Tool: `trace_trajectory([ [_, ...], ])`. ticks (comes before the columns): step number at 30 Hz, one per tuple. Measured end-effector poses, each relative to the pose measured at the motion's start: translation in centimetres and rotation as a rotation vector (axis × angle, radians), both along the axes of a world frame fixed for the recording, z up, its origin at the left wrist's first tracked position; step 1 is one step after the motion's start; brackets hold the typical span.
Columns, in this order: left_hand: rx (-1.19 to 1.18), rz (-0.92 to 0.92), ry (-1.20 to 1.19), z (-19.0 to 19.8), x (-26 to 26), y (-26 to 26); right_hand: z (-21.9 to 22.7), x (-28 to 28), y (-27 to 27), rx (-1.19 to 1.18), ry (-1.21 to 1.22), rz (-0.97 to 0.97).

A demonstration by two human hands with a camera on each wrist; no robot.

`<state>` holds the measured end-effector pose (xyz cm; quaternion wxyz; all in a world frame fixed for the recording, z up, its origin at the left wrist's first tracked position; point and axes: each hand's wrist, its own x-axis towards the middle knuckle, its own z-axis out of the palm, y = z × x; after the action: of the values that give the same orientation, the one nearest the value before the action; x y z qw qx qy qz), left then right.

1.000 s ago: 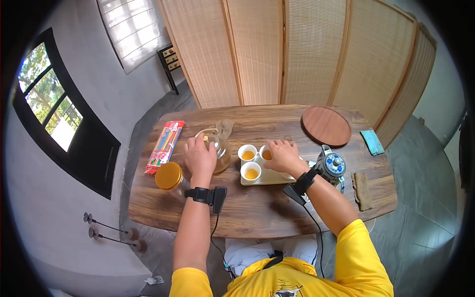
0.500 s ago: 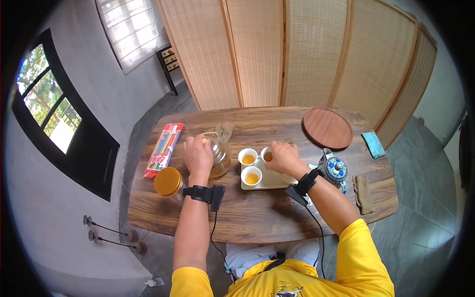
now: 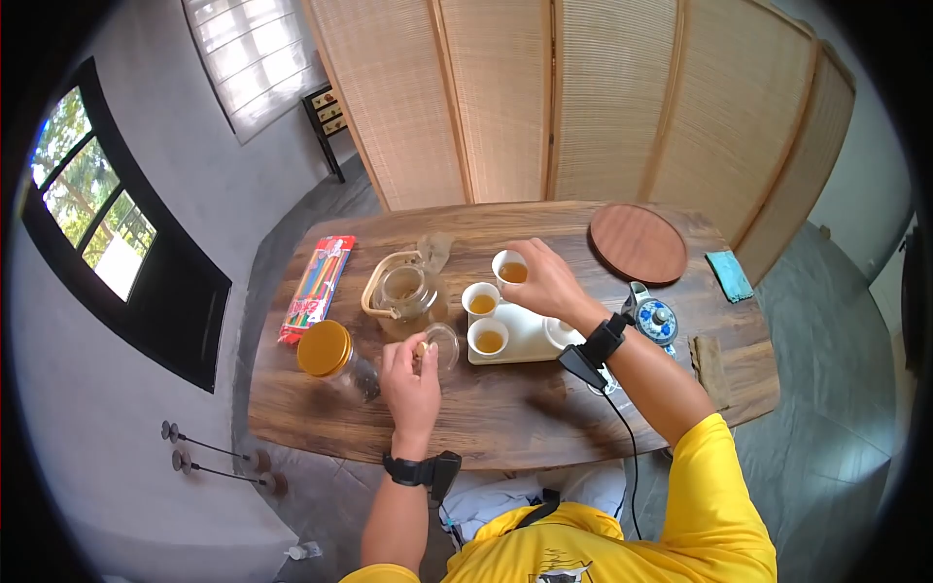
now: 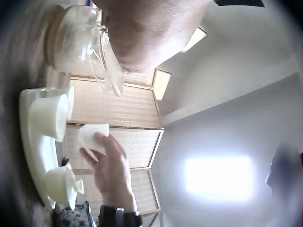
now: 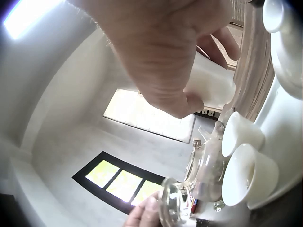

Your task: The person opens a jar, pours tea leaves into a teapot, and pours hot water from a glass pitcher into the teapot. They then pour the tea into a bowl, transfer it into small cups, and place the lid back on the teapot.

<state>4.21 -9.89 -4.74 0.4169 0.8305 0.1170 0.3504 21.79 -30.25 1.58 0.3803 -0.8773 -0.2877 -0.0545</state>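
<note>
My left hand [image 3: 412, 394] pinches the knob of a clear glass lid [image 3: 445, 347], held at a tilt on the near side of the glass teapot [image 3: 416, 313]. That teapot stands uncovered, its bamboo-coloured handle [image 3: 374, 282] leaning to the left. In my right hand [image 3: 552, 282] is a white cup of amber tea [image 5: 215, 80], gripped at its side and raised off the table in both wrist views. Two more white cups, one farther [image 3: 480, 303] and one nearer [image 3: 488, 340], hold tea at the left end of a pale tray [image 3: 525, 330]. A white lidded bowl [image 3: 561, 335] sits at its right end.
Left on the table are a gold-lidded jar [image 3: 326, 348] and a red packet of coloured sticks [image 3: 321, 287]. On the right are a blue-and-white teapot [image 3: 656, 325], a round wooden board [image 3: 639, 243], a brown cloth [image 3: 710, 369] and a turquoise cloth [image 3: 730, 277].
My left hand has lifted the lid off the glass teapot and brought it nearer, to the right. My right hand has raised one cup from the tray. The teapot's handle now leans left.
</note>
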Motion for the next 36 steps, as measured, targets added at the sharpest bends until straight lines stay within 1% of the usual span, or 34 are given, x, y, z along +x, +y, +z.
trace_trajectory([
  [1,0.032,0.021,-0.012,-1.2,-0.3,0.2,-0.1,0.2,0.4,-0.005,-0.02,0.007],
  [3,0.004,0.013,-0.012,-2.6,-0.7,0.3,-0.4,0.8,1.6,-0.016,-0.066,0.029],
  [5,-0.031,0.012,0.005,-3.3,-1.0,0.6,-0.4,1.2,2.7,-0.011,-0.104,0.068],
  [6,-0.087,0.018,-0.002,-3.7,-1.0,0.8,-0.2,1.3,3.2,-0.009,-0.122,0.086],
  [8,-0.195,0.021,-0.015,-4.7,-0.8,1.1,0.5,1.6,4.1,-0.056,-0.087,0.119],
  [10,-0.218,0.002,0.005,-5.7,-0.9,1.3,1.1,1.2,4.8,-0.085,-0.059,0.141],
  [14,-0.227,0.005,-0.011,-5.8,-0.8,1.0,1.1,1.2,6.6,-0.084,-0.074,0.171],
  [18,0.139,0.033,-0.036,-4.7,-0.9,0.7,1.0,1.4,8.0,-0.092,-0.115,0.186],
  [20,0.348,0.058,-0.045,-4.2,-0.5,0.9,1.5,1.2,8.5,-0.136,-0.113,0.194],
  [21,0.31,0.053,0.001,-4.4,-0.2,0.7,1.8,1.1,8.7,-0.156,-0.112,0.196],
  [25,0.35,0.043,0.08,-4.6,0.3,0.3,1.5,1.5,9.7,-0.137,-0.139,0.212],
  [28,0.316,0.038,0.021,-3.9,-0.1,-0.1,1.6,1.8,10.4,-0.146,-0.157,0.237],
  [31,0.306,0.024,-0.078,-3.7,-2.4,-0.6,2.0,2.2,11.0,-0.194,-0.169,0.26],
  [36,0.225,0.041,-0.049,-4.3,-7.3,-1.2,2.1,2.8,12.3,-0.285,-0.235,0.303],
])
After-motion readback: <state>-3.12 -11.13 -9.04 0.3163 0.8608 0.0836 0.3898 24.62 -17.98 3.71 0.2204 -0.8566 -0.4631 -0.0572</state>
